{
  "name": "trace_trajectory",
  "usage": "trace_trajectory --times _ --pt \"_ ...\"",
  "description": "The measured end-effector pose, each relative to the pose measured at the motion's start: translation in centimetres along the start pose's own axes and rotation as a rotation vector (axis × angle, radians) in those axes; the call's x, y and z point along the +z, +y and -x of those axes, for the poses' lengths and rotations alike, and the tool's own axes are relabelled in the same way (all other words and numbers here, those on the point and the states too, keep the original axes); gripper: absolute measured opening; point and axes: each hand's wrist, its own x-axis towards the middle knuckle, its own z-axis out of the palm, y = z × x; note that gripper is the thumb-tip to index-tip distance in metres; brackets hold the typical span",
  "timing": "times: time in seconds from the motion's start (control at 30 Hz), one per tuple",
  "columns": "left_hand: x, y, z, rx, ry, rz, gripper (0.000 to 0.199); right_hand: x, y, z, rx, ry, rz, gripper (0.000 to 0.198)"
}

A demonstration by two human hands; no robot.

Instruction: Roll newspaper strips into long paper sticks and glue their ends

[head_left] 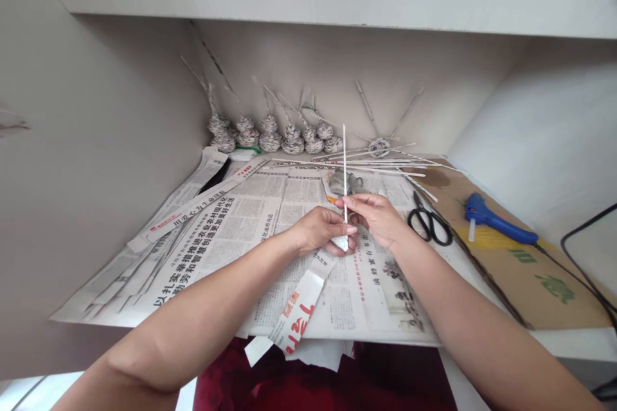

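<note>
A newspaper strip point(303, 298) runs from my hands down over the table's front edge, with red and black print on it. Its upper end is rolled into a thin white paper tube point(344, 160) that stands upright between my hands. My left hand point(325, 230) pinches the lower end, where the flat strip meets the tube. Just above it, my right hand point(373, 215) has its thumb and fingertips closed on the tube. Behind the tube lies a grey crumpled thing point(344, 183) on a small packet, partly covered.
Newspaper sheets point(202, 263) cover the table. Several woven paper gourds point(270, 135) line the back wall, near loose paper tubes point(357, 166). Black scissors point(429, 221) lie right of my hands. On cardboard point(544, 282) rests a blue glue gun point(499, 218) with a cord.
</note>
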Motion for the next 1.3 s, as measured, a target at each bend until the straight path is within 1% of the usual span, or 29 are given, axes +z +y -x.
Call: trace_trajectory --times 0.1,0.17,0.23,0.37,0.4,0.57,0.73,0.83,0.87,1.0,1.03,1.13,1.2,1.3 --pt "0.2 0.1 0.1 -0.024 0.007 0.012 0.040 -0.1 0.4 -0.2 -0.011 0.093 -0.044 0.029" --pt "0.2 0.1 0.1 -0.041 0.012 0.021 0.039 -0.2 0.5 -0.3 -0.016 0.127 -0.062 0.028" --pt "0.2 0.1 0.1 -0.048 0.008 0.029 0.038 -0.3 0.6 -0.2 -0.012 0.105 -0.070 0.028" --pt "0.1 0.0 0.1 -0.039 -0.014 0.026 0.036 -0.5 0.4 0.2 0.055 -0.056 -0.047 0.033" --pt "0.1 0.0 0.1 -0.040 -0.020 0.020 0.035 -0.5 0.3 0.3 0.066 -0.074 -0.044 0.033" --pt "0.2 0.2 0.2 -0.058 -0.046 -0.001 0.034 -0.6 0.1 0.2 0.031 0.013 -0.079 0.024" --pt "0.3 0.3 0.3 -0.074 -0.052 -0.021 0.036 -0.5 0.1 0.1 0.044 0.058 -0.103 0.023" --pt "0.2 0.2 0.2 -0.070 -0.046 -0.020 0.033 -0.6 0.1 0.2 0.011 0.086 -0.074 0.024" --pt "0.1 0.1 0.2 -0.068 -0.044 -0.017 0.033 -0.7 0.0 0.3 0.000 0.070 -0.059 0.024" --pt "0.2 0.2 0.2 -0.058 -0.028 -0.013 0.034 -1.0 -0.3 0.5 0.008 -0.082 -0.024 0.026" --pt "0.2 0.2 0.3 -0.056 -0.032 -0.016 0.034 -1.0 -0.3 0.5 0.009 -0.079 -0.028 0.025" --pt "0.2 0.2 0.3 -0.058 -0.047 -0.025 0.035 -1.0 -0.2 0.4 0.012 0.020 -0.065 0.021" --pt "0.2 0.2 0.3 -0.054 -0.045 -0.025 0.035 -1.0 -0.1 0.3 0.014 0.053 -0.084 0.021" --pt "0.2 0.3 0.3 -0.045 -0.038 -0.029 0.035 -1.0 -0.1 0.3 0.016 -0.025 -0.067 0.024"
